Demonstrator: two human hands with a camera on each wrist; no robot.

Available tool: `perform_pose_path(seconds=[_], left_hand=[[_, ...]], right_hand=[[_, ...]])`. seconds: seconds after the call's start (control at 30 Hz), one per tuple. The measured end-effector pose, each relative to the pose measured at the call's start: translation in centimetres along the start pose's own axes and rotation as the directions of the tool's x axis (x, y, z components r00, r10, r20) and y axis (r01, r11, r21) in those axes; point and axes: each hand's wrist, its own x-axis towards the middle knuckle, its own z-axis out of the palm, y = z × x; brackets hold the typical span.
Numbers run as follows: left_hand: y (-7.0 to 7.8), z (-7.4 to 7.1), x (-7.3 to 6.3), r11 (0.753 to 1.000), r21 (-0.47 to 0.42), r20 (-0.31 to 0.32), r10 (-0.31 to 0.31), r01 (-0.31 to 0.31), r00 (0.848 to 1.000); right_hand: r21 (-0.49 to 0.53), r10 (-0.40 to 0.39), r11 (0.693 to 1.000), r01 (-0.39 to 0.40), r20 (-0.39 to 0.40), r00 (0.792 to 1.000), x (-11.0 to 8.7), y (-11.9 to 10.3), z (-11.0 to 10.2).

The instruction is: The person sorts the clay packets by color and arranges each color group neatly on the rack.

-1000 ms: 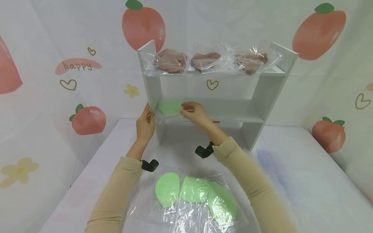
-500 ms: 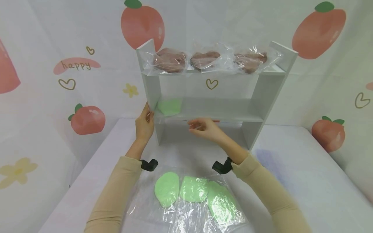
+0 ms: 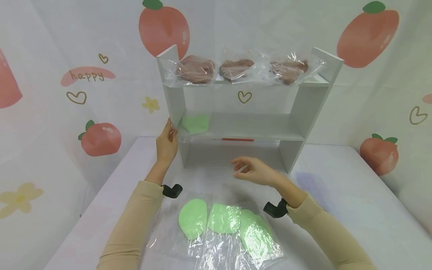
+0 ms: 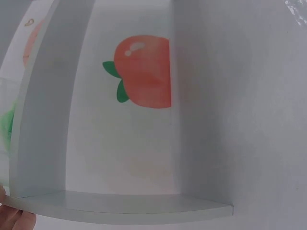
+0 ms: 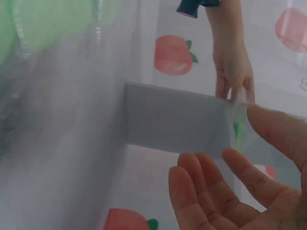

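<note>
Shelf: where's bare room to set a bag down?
Free: middle board, from its green bag to the right panel; table beneath, between the panels, behind the right hand. Crowded: top board, under three brown bags; middle board's left end, left hand at the left panel; table front, under three more green bags.

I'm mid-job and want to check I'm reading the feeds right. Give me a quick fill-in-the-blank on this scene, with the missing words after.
1. The green pieces on the table number ____.
2. On the white shelf, the brown pieces lie on a level ____ than the green piece.
3. In the head view, the left hand touches the shelf at its ____ side.
4. The right hand, in front of the shelf, holds ____.

Missing words: three; higher; left; nothing.
</note>
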Motion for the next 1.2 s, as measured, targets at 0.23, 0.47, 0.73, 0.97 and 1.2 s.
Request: perform_pose_path(seconds=[0.23, 0.47, 0.73, 0.97, 1.2], left_hand=[[0.0, 0.0, 0.1, 1.000, -0.001, -0.004, 0.007, -0.007, 1.000], [0.0, 0.0, 0.1, 1.000, -0.008, -0.007, -0.007, 0.007, 1.000], [-0.1, 0.1, 0.1, 1.000, 0.005, -0.018, 0.011, -0.011, 1.000], [-0.2, 0.0, 0.0, 1.000, 0.003, -0.010, 0.006, -0.006, 1.000], [-0.3, 0.1, 0.1, 1.000, 0.007, -0.009, 0.004, -0.004, 1.000]], right_hand=[[-0.017, -0.003, 1.000, 0.004, 0.056, 0.998, -2.1, 2.1, 0.3], [-0.005, 0.064, 0.998, -0.064, 0.093, 0.994, -4.1, 4.4, 0.4], [0.033, 0.163, 0.985, -0.171, 0.165, 0.973, -5.7, 6.3, 0.7], [0.056, 0.154, 0.984, -0.169, 0.206, 0.966, -6.7, 7.3, 1.4], [0.024, 0.075, 0.996, -0.083, 0.242, 0.967, -7.3, 7.3, 2.5]])
